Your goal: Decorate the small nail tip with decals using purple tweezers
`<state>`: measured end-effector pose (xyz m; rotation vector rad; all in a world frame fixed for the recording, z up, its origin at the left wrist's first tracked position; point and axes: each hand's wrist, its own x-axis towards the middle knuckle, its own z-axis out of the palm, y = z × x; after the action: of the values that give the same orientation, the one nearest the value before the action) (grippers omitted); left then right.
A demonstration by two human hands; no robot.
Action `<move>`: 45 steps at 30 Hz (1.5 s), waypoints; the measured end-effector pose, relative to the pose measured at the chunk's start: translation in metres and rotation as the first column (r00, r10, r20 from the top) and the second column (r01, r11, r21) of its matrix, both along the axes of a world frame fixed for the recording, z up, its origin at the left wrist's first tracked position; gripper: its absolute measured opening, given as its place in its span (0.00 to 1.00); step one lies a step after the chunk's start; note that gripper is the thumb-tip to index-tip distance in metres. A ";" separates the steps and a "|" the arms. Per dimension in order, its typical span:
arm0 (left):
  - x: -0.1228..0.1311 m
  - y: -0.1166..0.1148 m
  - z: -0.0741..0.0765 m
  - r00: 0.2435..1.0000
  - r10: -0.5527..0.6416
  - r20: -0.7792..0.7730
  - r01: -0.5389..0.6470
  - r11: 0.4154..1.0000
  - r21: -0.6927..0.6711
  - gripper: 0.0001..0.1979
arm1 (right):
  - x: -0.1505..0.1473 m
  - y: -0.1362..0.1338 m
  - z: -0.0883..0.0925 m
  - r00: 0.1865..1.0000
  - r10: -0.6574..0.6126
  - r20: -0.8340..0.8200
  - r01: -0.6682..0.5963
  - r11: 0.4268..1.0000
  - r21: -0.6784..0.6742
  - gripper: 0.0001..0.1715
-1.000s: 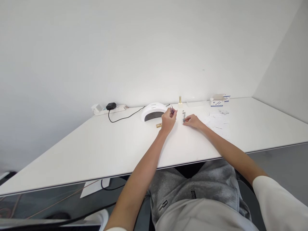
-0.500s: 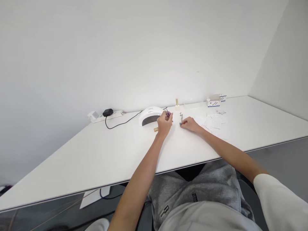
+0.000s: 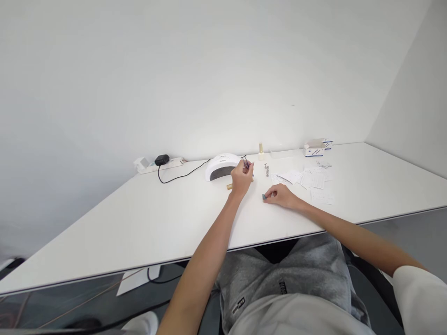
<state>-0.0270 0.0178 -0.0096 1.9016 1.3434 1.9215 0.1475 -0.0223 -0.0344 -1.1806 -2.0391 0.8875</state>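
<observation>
My left hand [image 3: 240, 179] is closed around slim dark tweezers [image 3: 245, 161], beside the right end of a white nail lamp [image 3: 222, 159] with a dark arched opening. A gold cap [image 3: 229, 186] lies partly hidden behind my left wrist. My right hand [image 3: 281, 195] rests low over the white table, finger and thumb pinching a small blue-teal piece [image 3: 264, 197], too small to name for sure. Beyond it lie small shiny bits [image 3: 267, 170]. An upright nail polish bottle [image 3: 260, 152] with a gold cap stands near the wall.
Thin white sheets [image 3: 316, 179], some with printed patterns, spread right of my hands. Small blue-and-white boxes [image 3: 314, 148] stand at the back right. A black adapter [image 3: 162, 160] sits on a power strip [image 3: 174, 163] at the left, its cable running toward the lamp.
My right hand has moved toward me with the blue-teal piece, away from the shiny bits. My left hand keeps the tweezers near the lamp. The camera view has shifted slightly.
</observation>
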 end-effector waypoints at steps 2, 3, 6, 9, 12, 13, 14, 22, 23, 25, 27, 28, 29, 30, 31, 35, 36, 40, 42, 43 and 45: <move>0.000 0.000 0.000 1.000 0.003 0.000 -0.003 1.000 -0.016 0.09 | 0.000 -0.001 0.001 1.000 0.005 0.002 -0.005 1.000 -0.017 0.09; -0.001 0.000 0.000 1.000 0.006 -0.001 -0.006 1.000 -0.021 0.09 | 0.000 -0.001 0.002 1.000 0.014 0.004 -0.014 0.999 -0.030 0.09; -0.001 0.000 0.000 1.000 0.010 -0.004 -0.010 1.000 -0.020 0.09 | 0.001 -0.002 0.007 0.999 0.054 0.005 -0.054 0.996 -0.068 0.09; -0.002 0.000 -0.001 1.000 0.009 -0.009 -0.009 1.000 -0.016 0.10 | 0.005 -0.001 0.012 0.995 0.097 0.017 -0.096 0.993 -0.070 0.11; -0.003 0.002 -0.002 1.000 0.016 -0.012 -0.016 1.000 -0.021 0.10 | 0.015 0.006 0.018 0.979 0.197 0.059 -0.192 0.978 -0.082 0.16; -0.004 0.002 -0.001 1.000 0.021 -0.009 -0.021 1.000 -0.021 0.10 | 0.020 0.010 0.021 0.970 0.230 0.074 -0.221 0.969 -0.108 0.16; -0.006 0.002 0.000 1.000 0.030 0.002 -0.030 0.999 -0.020 0.10 | 0.025 0.016 0.024 0.970 0.228 0.088 -0.215 0.967 -0.137 0.15; -0.037 0.012 0.012 0.902 0.248 0.354 -0.253 0.967 -0.035 0.09 | 0.055 0.072 0.031 0.953 -0.103 0.286 0.086 0.994 0.071 0.11; -0.040 0.014 0.011 0.890 0.257 0.378 -0.263 0.964 -0.037 0.09 | 0.058 0.076 0.027 0.943 -0.149 0.298 0.114 0.985 0.130 0.12; -0.042 0.015 0.010 0.876 0.262 0.405 -0.267 0.963 -0.045 0.09 | 0.065 0.080 0.018 0.925 -0.240 0.296 0.166 0.953 0.254 0.17; -0.041 0.016 0.009 0.878 0.258 0.403 -0.258 0.965 -0.056 0.09 | 0.071 0.079 0.011 0.909 -0.214 0.357 0.125 0.958 0.257 0.26; -0.039 0.015 0.009 0.884 0.254 0.392 -0.250 0.966 -0.062 0.09 | 0.073 0.077 0.009 0.906 -0.177 0.383 0.094 0.970 0.224 0.31; -0.038 0.014 0.009 0.892 0.247 0.379 -0.240 0.968 -0.066 0.09 | 0.073 0.075 0.008 0.903 -0.138 0.407 0.067 0.981 0.184 0.34; -0.036 0.012 0.009 0.900 0.240 0.364 -0.231 0.970 -0.069 0.09 | 0.073 0.072 0.008 0.900 -0.107 0.423 0.046 0.987 0.151 0.36; -0.034 0.010 0.010 0.908 0.234 0.348 -0.224 0.972 -0.070 0.08 | 0.071 0.069 0.008 0.898 -0.091 0.431 0.035 0.990 0.135 0.38; -0.029 0.003 0.014 0.927 0.223 0.303 -0.220 0.975 -0.044 0.07 | 0.059 0.061 0.010 0.916 -0.089 0.391 0.032 0.988 0.149 0.34; -0.028 0.003 0.015 0.929 0.223 0.294 -0.220 0.975 -0.041 0.07 | 0.057 0.061 0.010 0.923 -0.083 0.375 0.030 0.989 0.145 0.33; -0.027 0.003 0.015 0.939 0.221 0.265 -0.216 0.975 -0.048 0.07 | 0.056 0.063 0.008 0.930 -0.039 0.365 -0.002 0.994 0.111 0.30; -0.027 0.005 0.013 0.942 0.216 0.256 -0.210 0.976 -0.051 0.08 | 0.058 0.065 0.007 0.929 -0.022 0.368 -0.015 0.995 0.097 0.28; -0.027 0.005 0.013 0.944 0.213 0.252 -0.207 0.977 -0.052 0.08 | 0.059 0.066 0.007 0.930 -0.016 0.367 -0.018 0.996 0.088 0.27; -0.028 0.005 0.012 0.947 0.206 0.247 -0.198 0.979 -0.055 0.08 | 0.060 0.068 0.005 0.933 -0.012 0.358 -0.015 0.997 0.071 0.25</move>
<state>-0.0546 0.0231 0.0024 1.4931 1.5252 2.1359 0.2076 0.0453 -0.0295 -1.3808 -2.3379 0.6240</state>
